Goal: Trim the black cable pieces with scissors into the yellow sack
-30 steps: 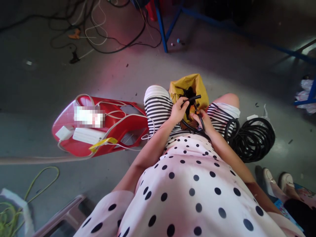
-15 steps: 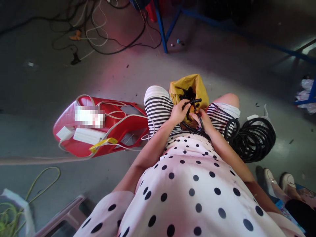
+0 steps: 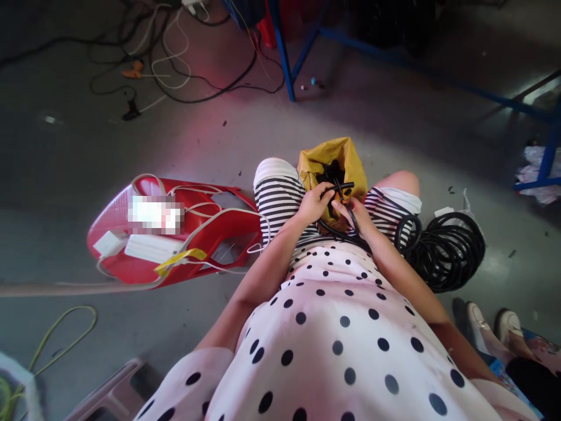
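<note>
A black corrugated tube (image 3: 345,185) runs from the fingers of my left hand (image 3: 316,202), which are closed round it. My right hand (image 3: 356,214), just beside, is closed on a black cable (image 3: 352,217) that bends down past the thumb. Both hands are close together over the mouth of a yellow bag (image 3: 353,161) between my knees. Small black pieces (image 3: 332,172) fill the bag's opening. Something orange shows between the hands, too small to name. More black tubing passes across my lap towards a coil of black tubing (image 3: 456,251) on the right.
On my left stands a red plastic stool (image 3: 111,219) bearing a white power strip (image 3: 153,248), a white adapter (image 3: 109,242) and cords. A blue metal frame (image 3: 287,64) stands ahead. Loose cables (image 3: 188,99) lie on the floor. Another person's shoes (image 3: 477,318) are at lower right.
The whole view has shifted slightly, with things ahead lower in the picture. Both hands keep nearly the same grip over the bag, with only slight finger movement.
</note>
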The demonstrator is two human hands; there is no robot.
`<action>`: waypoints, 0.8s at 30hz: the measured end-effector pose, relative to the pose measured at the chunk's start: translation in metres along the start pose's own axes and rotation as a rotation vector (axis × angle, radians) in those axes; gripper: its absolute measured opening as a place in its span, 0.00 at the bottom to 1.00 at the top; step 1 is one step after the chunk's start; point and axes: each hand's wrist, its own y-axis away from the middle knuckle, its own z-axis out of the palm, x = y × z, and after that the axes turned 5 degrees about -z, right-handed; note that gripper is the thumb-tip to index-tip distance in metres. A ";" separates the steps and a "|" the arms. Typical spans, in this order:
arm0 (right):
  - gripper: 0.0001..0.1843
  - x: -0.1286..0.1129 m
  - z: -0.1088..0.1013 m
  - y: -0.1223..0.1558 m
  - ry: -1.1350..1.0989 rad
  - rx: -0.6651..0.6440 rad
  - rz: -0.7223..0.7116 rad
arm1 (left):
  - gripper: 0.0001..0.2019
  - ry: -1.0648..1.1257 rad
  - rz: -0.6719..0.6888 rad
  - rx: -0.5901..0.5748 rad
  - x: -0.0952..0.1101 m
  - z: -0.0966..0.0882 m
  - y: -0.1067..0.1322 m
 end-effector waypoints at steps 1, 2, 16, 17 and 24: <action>0.38 -0.001 -0.001 -0.001 0.006 -0.007 0.000 | 0.09 -0.018 0.000 -0.015 0.000 0.000 -0.001; 0.37 -0.002 -0.002 -0.003 0.018 -0.014 0.000 | 0.09 -0.036 -0.001 -0.032 0.000 -0.001 -0.001; 0.35 0.015 0.005 -0.033 0.228 -0.038 -0.007 | 0.07 -0.024 -0.157 0.008 -0.029 0.010 -0.024; 0.35 0.016 0.004 -0.036 0.225 -0.052 -0.010 | 0.07 -0.018 -0.158 -0.008 -0.030 0.010 -0.024; 0.35 0.014 0.003 -0.046 0.227 -0.107 0.035 | 0.06 0.032 -0.164 -0.075 -0.037 0.009 -0.024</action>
